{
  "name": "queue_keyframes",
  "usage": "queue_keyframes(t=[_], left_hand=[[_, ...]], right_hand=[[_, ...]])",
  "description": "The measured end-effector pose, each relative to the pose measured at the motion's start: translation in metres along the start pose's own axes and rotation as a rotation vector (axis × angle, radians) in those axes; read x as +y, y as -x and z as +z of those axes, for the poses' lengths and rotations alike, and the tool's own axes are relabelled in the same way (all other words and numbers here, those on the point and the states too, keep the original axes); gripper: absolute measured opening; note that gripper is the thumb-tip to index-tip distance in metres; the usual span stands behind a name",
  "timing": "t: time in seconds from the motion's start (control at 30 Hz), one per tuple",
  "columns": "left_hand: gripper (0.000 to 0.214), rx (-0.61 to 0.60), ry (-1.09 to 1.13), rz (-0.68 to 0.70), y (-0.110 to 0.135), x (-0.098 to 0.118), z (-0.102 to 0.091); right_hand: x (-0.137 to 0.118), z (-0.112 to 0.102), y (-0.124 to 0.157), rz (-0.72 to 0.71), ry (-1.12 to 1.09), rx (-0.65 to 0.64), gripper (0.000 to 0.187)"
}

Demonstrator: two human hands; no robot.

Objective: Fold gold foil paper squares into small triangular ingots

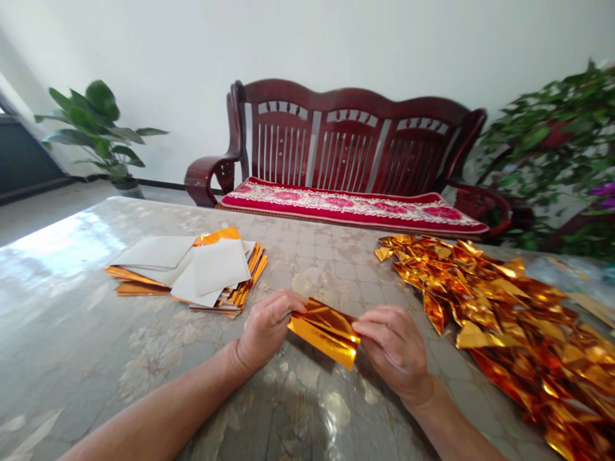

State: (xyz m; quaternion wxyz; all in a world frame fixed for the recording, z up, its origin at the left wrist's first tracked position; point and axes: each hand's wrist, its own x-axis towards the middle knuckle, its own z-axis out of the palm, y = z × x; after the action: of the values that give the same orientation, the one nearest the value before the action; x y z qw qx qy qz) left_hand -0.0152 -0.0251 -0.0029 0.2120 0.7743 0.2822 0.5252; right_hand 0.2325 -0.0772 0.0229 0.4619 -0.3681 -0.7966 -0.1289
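Observation:
A sheet of shiny gold foil paper [324, 333], partly folded along its length, is held just above the table between both hands. My left hand [273, 326] pinches its left end, and my right hand [396, 349] grips the right end between thumb and fingers. To the left lies a loose stack of foil paper sheets [221, 272], several with their white backs up and gold or orange edges showing. On the right spreads a big heap of folded gold foil pieces [500, 301]. The fingertips behind the sheet are partly hidden.
The table [158, 358] has a glossy patterned cover. Behind it stands a dark red wooden bench [346, 102] with a red floral cushion [336, 202]. A potted plant [103, 121] is at the left, leafy greenery [562, 134] at the right. Clear plastic [571, 272] lies beside the heap.

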Motion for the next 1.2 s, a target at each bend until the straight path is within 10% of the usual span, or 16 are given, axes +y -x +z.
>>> queue_keyframes(t=[0.7, 1.2], left_hand=[[0.020, -0.025, -0.022, -0.311, 0.004, -0.020, 0.005], [0.023, -0.147, -0.206, 0.083, -0.004, 0.009, 0.003]], right_hand=[[-0.011, 0.009, -0.004, 0.075, -0.045, -0.101, 0.019], [-0.025, 0.010, -0.014, 0.156, -0.118, -0.021, 0.015]])
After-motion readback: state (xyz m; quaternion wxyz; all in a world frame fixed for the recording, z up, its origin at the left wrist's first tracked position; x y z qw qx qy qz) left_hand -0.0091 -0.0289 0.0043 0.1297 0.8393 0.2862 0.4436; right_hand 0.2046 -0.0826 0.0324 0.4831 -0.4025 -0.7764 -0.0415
